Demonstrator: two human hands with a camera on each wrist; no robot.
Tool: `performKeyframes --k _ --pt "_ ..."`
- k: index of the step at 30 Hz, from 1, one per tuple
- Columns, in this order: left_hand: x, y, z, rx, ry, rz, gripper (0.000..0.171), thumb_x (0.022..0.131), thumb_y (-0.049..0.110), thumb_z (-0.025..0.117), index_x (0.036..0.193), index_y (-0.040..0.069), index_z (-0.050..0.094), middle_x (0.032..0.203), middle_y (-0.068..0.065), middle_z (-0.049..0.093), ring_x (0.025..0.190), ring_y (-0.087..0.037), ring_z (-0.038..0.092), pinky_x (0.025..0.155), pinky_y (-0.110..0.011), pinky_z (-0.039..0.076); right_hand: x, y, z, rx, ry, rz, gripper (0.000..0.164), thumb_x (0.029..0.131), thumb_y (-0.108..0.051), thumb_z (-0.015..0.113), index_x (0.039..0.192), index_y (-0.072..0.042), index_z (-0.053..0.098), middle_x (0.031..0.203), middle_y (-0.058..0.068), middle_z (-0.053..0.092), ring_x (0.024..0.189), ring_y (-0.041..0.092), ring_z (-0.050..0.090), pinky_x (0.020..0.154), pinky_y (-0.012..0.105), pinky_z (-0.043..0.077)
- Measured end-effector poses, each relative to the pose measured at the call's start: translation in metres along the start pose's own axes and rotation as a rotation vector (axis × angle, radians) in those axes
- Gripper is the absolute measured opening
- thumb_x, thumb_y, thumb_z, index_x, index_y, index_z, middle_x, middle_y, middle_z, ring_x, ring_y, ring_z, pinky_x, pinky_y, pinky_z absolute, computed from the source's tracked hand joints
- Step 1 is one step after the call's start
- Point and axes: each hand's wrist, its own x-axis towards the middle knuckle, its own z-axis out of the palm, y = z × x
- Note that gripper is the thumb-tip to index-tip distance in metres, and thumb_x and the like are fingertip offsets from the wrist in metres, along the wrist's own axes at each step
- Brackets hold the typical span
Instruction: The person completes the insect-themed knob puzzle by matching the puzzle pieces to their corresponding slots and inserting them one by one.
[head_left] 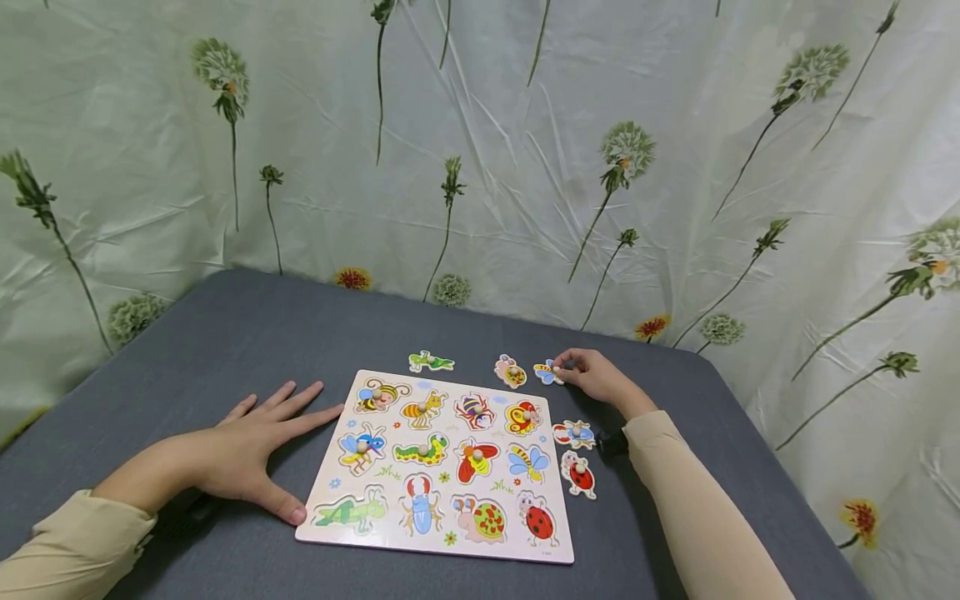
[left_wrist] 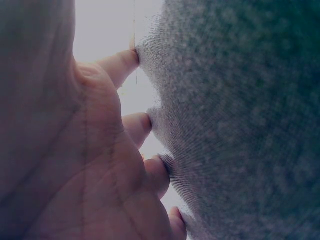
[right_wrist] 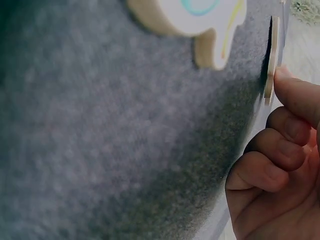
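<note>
From my remote station I see a flowered curtain [head_left: 337, 208] standing behind the grey table [head_left: 300, 333], and the puzzle board [head_left: 375, 540] lying slightly askew on it, right of the table's middle. Light sleeves [head_left: 705, 500] reach in from both sides. The left hand [head_left: 251, 446] has its fingers spread wide, the thumb on the board's near left corner, the index fingertip at its left edge, and the other fingers on the tabletop. The right hand [head_left: 600, 375] is nearer the table's far right corner, thumb and index narrowed in a pinch on the dragonfly [head_left: 545, 371], the other fingers curled into the palm. That dragonfly is past the board's far right corner, toward the table's far edge. Just left of it lies the snail [head_left: 512, 373]; the grasshopper [head_left: 438, 364] lies farther left, beyond the board's far edge. Along the board's right edge I have the beetle [head_left: 570, 437], then the ladybug [head_left: 579, 477] closer to me. Seven knobbed pieces sit in the board: bee, wasp, spider and butterfly in the far row, mosquito, caterpillar and moth in the middle one. The printed recesses of the five loose pieces show: the dragonfly's by the right edge, the rest in the near row.
</note>
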Motion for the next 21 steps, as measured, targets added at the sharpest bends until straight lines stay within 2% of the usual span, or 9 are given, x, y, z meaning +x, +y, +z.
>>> performKeyframes --k 6,15,21 --pt "0.000 0.000 0.000 0.007 0.001 -0.002 0.125 0.068 0.073 0.091 0.171 0.035 0.031 0.181 -0.021 0.009 0.162 -0.061 -0.002 0.116 -0.087 -0.004 -0.005 -0.002 -0.001 0.024 0.001 0.002 0.027 0.109 -0.016 0.063 0.126 0.003 0.070 0.076 0.001 0.053 0.069 0.016 0.046 0.069 0.031 0.039" --pt "0.001 0.001 0.000 0.014 -0.001 -0.009 0.126 0.067 0.073 0.091 0.171 0.034 0.031 0.181 -0.020 0.008 0.162 -0.060 -0.003 0.116 -0.086 -0.004 -0.015 -0.003 -0.003 0.071 0.012 0.052 0.028 0.109 -0.017 0.063 0.128 0.002 0.070 0.072 -0.002 0.047 0.064 0.015 0.042 0.066 0.030 0.037" --pt "0.000 0.001 0.001 0.020 0.002 -0.003 0.126 0.067 0.072 0.092 0.171 0.033 0.032 0.181 -0.020 0.009 0.162 -0.060 -0.002 0.116 -0.086 -0.003 -0.024 -0.005 -0.003 0.101 0.012 0.042 0.031 0.109 -0.018 0.063 0.129 0.004 0.068 0.071 -0.002 0.046 0.062 0.014 0.042 0.063 0.029 0.036"
